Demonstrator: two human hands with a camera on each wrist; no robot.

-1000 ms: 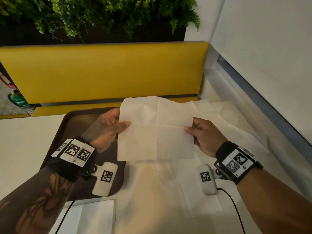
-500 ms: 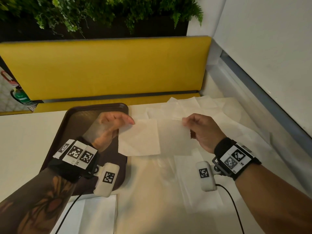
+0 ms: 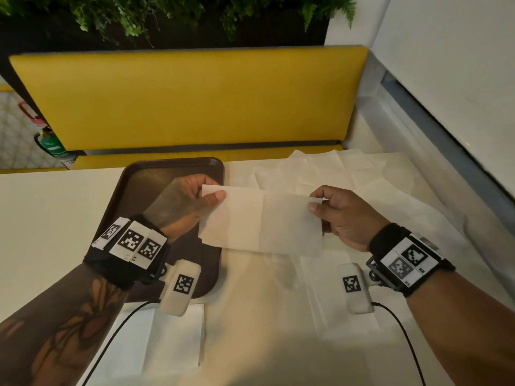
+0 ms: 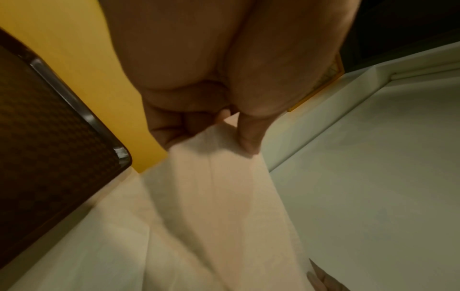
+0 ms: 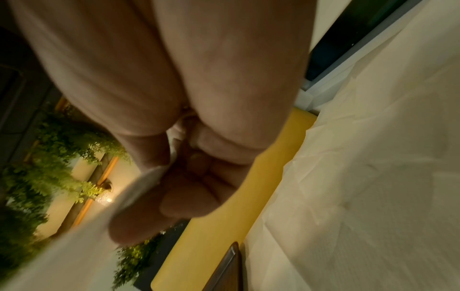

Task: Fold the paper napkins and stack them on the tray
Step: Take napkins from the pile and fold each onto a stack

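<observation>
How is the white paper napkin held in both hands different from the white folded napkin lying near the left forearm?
The held white paper napkin is lifted off the cream table, pinched by the left hand and the right hand; the folded white napkin near the left forearm lies flat on it, untouched. The held one forms a wide strip; the lying one looks squarer. Both are white, creased paper, and neither lies on the brown tray.

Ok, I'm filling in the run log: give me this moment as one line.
step: folding | napkin: half-folded, held above table | left hand: pinches left end | right hand: pinches right end | tray: no napkin visible
</observation>
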